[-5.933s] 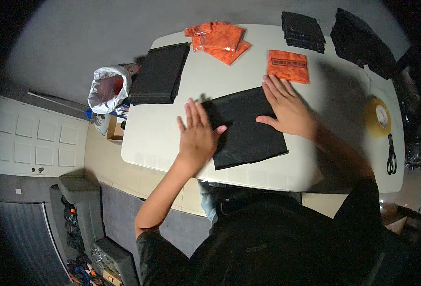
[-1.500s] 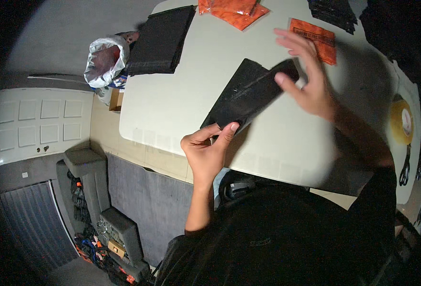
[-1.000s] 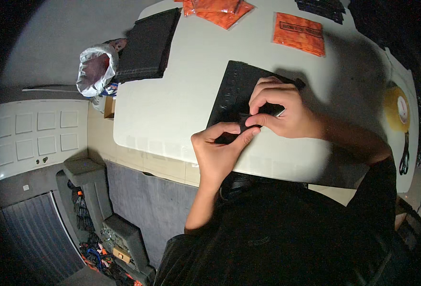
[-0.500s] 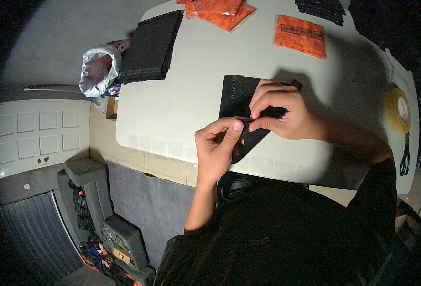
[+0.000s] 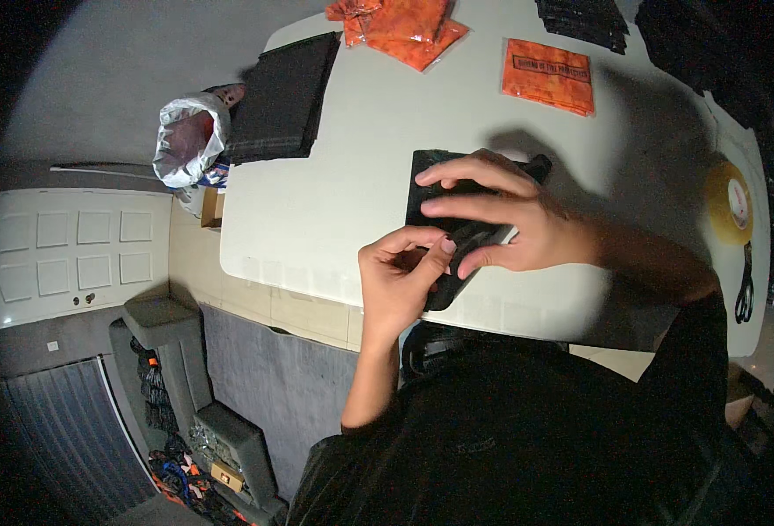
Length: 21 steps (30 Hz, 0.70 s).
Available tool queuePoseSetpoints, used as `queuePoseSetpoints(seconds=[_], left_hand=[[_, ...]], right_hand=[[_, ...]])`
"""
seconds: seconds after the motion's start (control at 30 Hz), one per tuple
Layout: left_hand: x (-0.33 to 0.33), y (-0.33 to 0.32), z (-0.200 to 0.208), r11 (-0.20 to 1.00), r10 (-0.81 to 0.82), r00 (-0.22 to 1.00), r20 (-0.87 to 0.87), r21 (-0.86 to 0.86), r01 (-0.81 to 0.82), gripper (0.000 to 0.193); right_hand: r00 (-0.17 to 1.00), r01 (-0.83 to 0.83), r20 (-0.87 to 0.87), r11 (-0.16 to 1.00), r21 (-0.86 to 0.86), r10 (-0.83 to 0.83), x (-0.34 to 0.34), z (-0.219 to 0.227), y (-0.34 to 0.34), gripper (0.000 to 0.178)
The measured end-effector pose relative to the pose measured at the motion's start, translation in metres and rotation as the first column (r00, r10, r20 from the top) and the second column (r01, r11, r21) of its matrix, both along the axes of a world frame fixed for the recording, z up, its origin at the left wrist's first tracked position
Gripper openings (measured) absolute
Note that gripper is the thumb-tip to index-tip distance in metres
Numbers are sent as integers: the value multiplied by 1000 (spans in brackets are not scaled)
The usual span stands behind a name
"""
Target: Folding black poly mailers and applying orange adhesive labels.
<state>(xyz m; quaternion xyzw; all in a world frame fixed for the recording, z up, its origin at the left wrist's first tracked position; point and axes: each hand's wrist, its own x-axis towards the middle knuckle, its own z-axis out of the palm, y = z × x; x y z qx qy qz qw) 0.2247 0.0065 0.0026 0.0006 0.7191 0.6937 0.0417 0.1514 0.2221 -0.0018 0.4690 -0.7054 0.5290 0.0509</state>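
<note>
A flat black sheet-like item (image 5: 444, 191), perhaps folded fabric or plastic, lies near the front edge of the white table. My left hand (image 5: 397, 279) pinches its near-left edge between thumb and index finger. Over its upper part my right hand (image 5: 531, 219) is open, fingers spread and thumb apart. The right fingertips lie on or just over the black surface; actual contact is hard to tell. Much of the item is hidden under both hands. A small dark piece sticks out beyond the right knuckles.
On the white table (image 5: 317, 228) lie a stack of black sheets (image 5: 286, 101), orange packets in clear plastic (image 5: 404, 31), a single orange packet (image 5: 547, 77), a tape roll (image 5: 727, 202) and black-handled scissors (image 5: 745, 294). A lined bin (image 5: 166, 145) stands beyond the left edge.
My right hand has opened from a pinch beside the left thumb and spread its fingers over the black item. The left hand keeps its pinch. The whole view has shifted slightly.
</note>
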Motion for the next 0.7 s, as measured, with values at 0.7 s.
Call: queuePoseSetpoints(seconds=[0.7], left_hand=[[-10,-11,8,997,77,988,-137,-1,-78,3]], right_hand=[[904,78,-426,990,120,-19,0,32,12,43]])
